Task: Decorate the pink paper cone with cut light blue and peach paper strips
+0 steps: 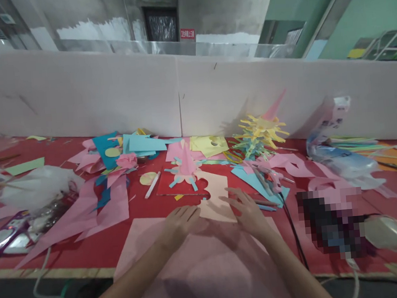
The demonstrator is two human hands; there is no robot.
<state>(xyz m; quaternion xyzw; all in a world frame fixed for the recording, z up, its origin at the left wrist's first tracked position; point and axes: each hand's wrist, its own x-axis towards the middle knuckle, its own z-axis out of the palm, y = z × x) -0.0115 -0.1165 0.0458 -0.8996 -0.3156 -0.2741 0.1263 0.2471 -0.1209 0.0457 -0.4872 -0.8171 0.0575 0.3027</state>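
Judged step in hand: squaring or steadying the peach sheet [219, 196], scalloped on its left side, its near edge over the large pink sheet [214, 247]. Next move calls for light, even control from both sides. Left hand [182, 220] palm down at near-left corner, fingers together; right hand [247, 209] at right edge, fingers spread. Blurred; cannot tell whether either pinches paper.

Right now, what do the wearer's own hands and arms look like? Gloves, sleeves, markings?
Left hand and right hand: ungloved, five-fingered. Left forearm and right forearm: bare, no sleeves in view, no watch, bands, cables or markings visible. Too soft to rule out small rings.
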